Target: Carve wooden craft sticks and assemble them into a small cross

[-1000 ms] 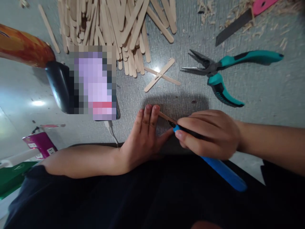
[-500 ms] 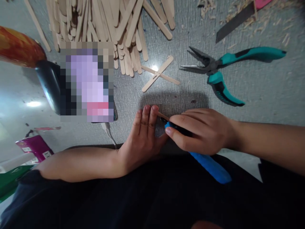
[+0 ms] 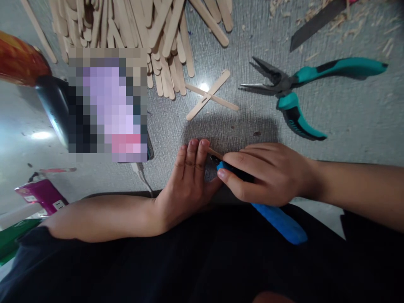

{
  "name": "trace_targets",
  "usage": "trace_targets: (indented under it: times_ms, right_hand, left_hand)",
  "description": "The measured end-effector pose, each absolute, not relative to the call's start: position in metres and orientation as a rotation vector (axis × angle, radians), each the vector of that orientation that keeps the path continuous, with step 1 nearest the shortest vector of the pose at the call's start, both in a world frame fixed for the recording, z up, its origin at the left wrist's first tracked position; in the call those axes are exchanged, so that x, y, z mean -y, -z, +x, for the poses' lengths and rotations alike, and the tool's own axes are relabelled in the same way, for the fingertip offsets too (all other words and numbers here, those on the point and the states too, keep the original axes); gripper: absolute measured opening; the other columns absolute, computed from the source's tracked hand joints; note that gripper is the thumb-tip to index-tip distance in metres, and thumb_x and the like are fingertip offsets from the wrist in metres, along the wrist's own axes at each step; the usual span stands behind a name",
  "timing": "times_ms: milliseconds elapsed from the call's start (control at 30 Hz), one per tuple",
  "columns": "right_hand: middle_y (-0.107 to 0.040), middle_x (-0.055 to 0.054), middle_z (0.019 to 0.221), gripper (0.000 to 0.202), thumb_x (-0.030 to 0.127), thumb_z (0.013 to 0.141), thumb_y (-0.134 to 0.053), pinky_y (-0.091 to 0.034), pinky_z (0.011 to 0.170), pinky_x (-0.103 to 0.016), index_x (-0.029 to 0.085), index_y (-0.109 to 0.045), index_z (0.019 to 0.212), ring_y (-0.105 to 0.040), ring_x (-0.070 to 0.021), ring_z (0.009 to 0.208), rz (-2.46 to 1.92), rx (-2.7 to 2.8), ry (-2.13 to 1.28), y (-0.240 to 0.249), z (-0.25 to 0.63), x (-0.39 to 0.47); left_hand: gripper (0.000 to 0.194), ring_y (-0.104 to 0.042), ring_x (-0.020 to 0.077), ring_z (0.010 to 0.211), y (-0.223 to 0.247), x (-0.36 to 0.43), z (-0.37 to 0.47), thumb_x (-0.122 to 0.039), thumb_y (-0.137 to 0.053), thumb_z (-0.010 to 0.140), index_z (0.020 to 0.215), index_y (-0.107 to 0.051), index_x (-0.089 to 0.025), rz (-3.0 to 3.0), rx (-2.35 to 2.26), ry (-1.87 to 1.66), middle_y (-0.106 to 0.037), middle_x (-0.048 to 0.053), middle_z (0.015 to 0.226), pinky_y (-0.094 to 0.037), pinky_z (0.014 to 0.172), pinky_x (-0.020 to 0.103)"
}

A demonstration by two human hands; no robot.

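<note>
My left hand [image 3: 191, 181] lies flat on the table with its fingers stretched out, the fingertips pressing on one end of a thin wooden craft stick [image 3: 215, 152]. My right hand [image 3: 265, 174] is closed around a blue-handled tool [image 3: 280, 223]. Its dark head sits against the stick, close to my left fingers. The grip hides most of the tool, so I cannot tell its exact kind. Beyond my hands, two crossed craft sticks [image 3: 217, 84] lie on the table, the upper one with a small slot near the crossing.
Teal-handled needle-nose pliers [image 3: 284, 86] lie spread at the right. A craft-stick pile [image 3: 126, 25] fills the back left. A dark flat blade [image 3: 315, 27] rests among wood shavings. At the left are a blurred-out phone [image 3: 110, 105], its cable [image 3: 143, 179] and a purple power strip [image 3: 44, 195].
The view has shifted slightly. My hands keep nearly the same pose, with the tool's head still at the stick.
</note>
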State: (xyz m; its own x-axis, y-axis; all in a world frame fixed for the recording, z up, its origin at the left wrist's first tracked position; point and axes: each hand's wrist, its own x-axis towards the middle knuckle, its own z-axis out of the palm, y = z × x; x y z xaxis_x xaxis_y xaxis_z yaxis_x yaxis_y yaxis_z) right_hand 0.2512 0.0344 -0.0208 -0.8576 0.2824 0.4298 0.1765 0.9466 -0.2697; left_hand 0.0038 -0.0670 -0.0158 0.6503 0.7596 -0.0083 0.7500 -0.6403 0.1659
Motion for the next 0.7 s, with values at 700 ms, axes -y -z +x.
trace_targets:
  times_ms: [700]
  right_hand:
    - [-0.071, 0.000, 0.081, 0.013, 0.011, 0.106, -0.066, -0.052, 0.060, -0.031, 0.020, -0.061, 0.114, -0.066, -0.0171, 0.067, -0.345, 2.627, -0.375, 0.0213, 0.2521, -0.0329]
  left_hand:
    - [0.076, -0.025, 0.0551, 0.163, 0.0150, 0.0677, 0.0044, -0.032, -0.066, 0.111, 0.173, -0.033, -0.005, 2.743, -1.247, -0.077, -0.017, 0.041, 0.178, -0.051, 0.129, 0.069]
